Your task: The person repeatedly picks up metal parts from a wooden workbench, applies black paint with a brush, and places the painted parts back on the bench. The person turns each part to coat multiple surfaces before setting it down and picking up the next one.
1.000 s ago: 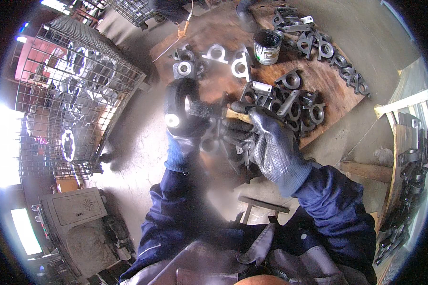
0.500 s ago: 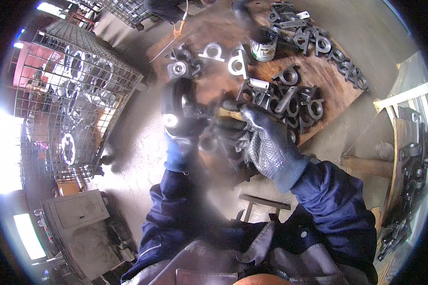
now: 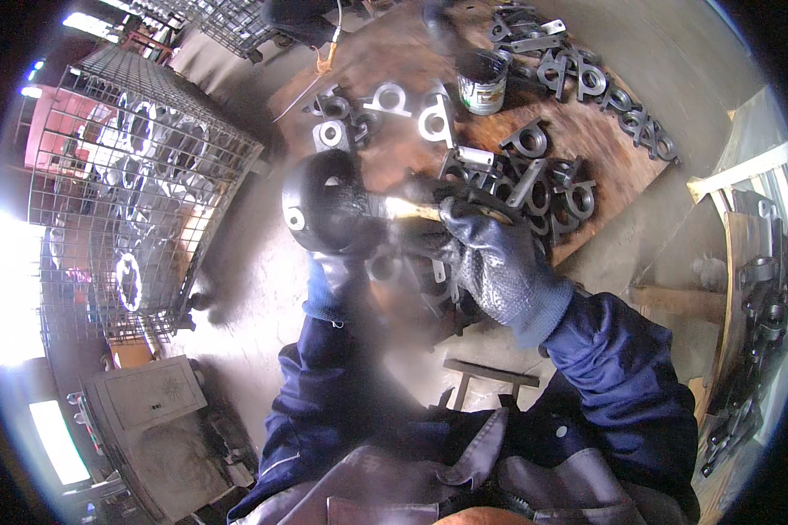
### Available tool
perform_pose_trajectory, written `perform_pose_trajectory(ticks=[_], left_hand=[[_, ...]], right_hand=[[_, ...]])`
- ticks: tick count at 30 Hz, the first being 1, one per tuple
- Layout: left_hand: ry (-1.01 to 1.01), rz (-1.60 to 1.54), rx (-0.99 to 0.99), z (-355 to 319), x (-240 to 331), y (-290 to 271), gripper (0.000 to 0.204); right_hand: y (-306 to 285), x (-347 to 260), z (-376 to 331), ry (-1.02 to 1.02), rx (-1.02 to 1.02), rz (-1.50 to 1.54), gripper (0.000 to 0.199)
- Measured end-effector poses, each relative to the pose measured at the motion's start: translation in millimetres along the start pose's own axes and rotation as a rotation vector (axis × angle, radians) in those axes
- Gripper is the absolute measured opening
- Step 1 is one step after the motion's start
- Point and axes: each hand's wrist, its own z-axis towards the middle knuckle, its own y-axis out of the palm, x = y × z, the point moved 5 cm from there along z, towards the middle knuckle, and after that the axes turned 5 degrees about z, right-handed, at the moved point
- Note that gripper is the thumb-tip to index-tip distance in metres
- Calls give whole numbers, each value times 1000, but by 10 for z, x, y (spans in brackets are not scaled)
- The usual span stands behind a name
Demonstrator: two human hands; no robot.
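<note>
My left hand (image 3: 337, 261), in a dark glove, grips a black metal ring bracket (image 3: 311, 197) from below; its fingers are mostly hidden by the part. In my right hand (image 3: 499, 271), gloved in grey-blue with a dark coating, is a paintbrush (image 3: 416, 209) with a pale ferrule and a wooden handle. Its dark tip meets the bracket's right side, blurred there. Beyond both hands lies a rust-brown plate (image 3: 604, 140) bearing several grey ring brackets (image 3: 532, 140). A stained can (image 3: 483, 94) stands among them, dark at its mouth.
Stacked ring parts fill a wire mesh cage (image 3: 149, 166) at the left. Nearer stands a grey cabinet (image 3: 153, 389). A wooden rack (image 3: 734, 289) with dark parts is at the right. An orange-ended cable (image 3: 326, 59) hangs at the far side. A small metal stand (image 3: 490, 373) sits near my body.
The bracket in my left hand has turned and shifted slightly left, so its ring faces me more. The brush has swung in my right hand, showing more of its ferrule and handle.
</note>
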Motion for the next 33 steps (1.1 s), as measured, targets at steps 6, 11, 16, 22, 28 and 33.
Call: perform_pose_trajectory(ticks=[6, 11, 16, 22, 28, 33], left_hand=[[5, -77, -35, 40, -97, -14, 24], [50, 15, 6, 40, -109, 1, 19], [77, 2, -32, 25, -34, -50, 19], [6, -116, -57, 19, -32, 22, 24], [62, -85, -168, -17, -9, 9, 35], [62, -70, -62, 38, -59, -65, 38]], right_hand=[[-25, -13, 32, -34, 33, -158, 38], [-14, -114, 13, -264, -92, -1064, 34], [-52, -258, 32, -139, -46, -754, 32], [44, -142, 65, 52, 35, -130, 31], [51, -302, 34, -61, -71, -461, 28], [21, -370, 50, -41, -22, -424, 26]])
